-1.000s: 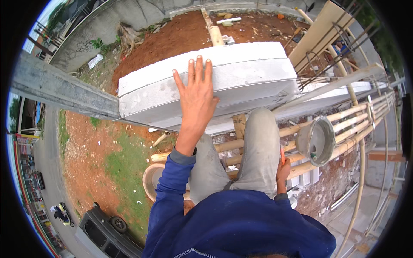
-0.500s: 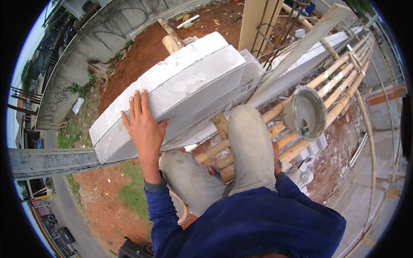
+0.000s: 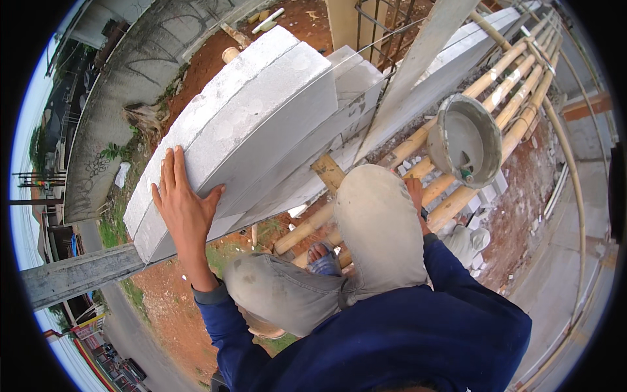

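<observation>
My left hand (image 3: 181,202) lies flat with fingers spread on the near top edge of a white lightweight-block wall (image 3: 245,124). Nothing is gripped in it. Along the wall's top a seam runs lengthwise, and a thin string (image 3: 366,49) stretches past its right end. My right hand (image 3: 415,196) is beside my right knee, near the bamboo poles (image 3: 439,191); the knee and sleeve hide part of it, so its grip is unclear. Ahead and to its right, a grey mortar bucket (image 3: 465,140) rests on the poles, with wet grey mix and a trowel (image 3: 465,171) partly sunk inside.
A grey plank (image 3: 418,72) leans across beside steel rebar (image 3: 385,29) and a wooden board (image 3: 356,29). Under my knees run bamboo scaffold poles (image 3: 304,228), high above red soil. A concrete beam (image 3: 81,274) meets the wall's left end. White rubble (image 3: 467,242) lies below.
My view has shifted, and the wall and bucket appear at slightly different places. My left hand stays on the wall. More of my right hand shows beside the knee, farther forward.
</observation>
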### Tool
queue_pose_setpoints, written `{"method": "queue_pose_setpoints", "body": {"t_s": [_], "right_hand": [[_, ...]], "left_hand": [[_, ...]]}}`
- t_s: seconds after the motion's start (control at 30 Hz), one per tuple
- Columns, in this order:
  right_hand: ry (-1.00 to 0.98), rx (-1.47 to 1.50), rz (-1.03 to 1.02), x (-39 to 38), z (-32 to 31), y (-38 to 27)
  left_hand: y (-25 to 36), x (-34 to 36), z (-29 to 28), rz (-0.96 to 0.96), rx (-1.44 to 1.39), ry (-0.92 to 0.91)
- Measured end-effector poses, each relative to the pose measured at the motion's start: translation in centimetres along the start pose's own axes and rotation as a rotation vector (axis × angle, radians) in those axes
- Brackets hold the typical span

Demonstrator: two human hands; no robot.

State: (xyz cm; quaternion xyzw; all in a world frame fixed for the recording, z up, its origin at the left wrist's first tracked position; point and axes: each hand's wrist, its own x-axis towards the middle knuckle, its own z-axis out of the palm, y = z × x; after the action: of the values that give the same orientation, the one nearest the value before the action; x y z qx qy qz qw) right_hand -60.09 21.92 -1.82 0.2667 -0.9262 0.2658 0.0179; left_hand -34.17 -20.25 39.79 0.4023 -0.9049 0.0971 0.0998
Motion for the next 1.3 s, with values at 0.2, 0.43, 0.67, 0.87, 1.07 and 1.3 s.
{"method": "queue_pose_setpoints", "body": {"t_s": [0.2,0.43,0.67,0.87,1.07,1.3], "right_hand": [[-0.084,-0.190,-0.009,0.1,2.7,1.8],[-0.056,-0.223,-0.028,0.2,1.1,1.1],[-0.101,-0.109,-0.134,1.4,-0.5,0.1],[-0.095,-0.091,-0.289,2.1,-0.8,0.8],[-0.135,-0.027,-0.318,2.7,0.0,1.0],[-0.193,-0.005,-0.257,2.8,0.6,1.8]], "left_hand": [[-1.7,-1.0,-0.3,-0.023,0.013,0.005],[-1.9,-1.2,0.6,0.033,0.000,0.084],[-2.6,-1.4,1.2,0.084,-0.037,0.179],[-2.9,-1.4,1.5,0.125,-0.037,0.236],[-3.2,-2.3,2.3,0.102,-0.021,0.265],[-3.7,-3.0,2.2,0.004,-0.103,0.220]]}}
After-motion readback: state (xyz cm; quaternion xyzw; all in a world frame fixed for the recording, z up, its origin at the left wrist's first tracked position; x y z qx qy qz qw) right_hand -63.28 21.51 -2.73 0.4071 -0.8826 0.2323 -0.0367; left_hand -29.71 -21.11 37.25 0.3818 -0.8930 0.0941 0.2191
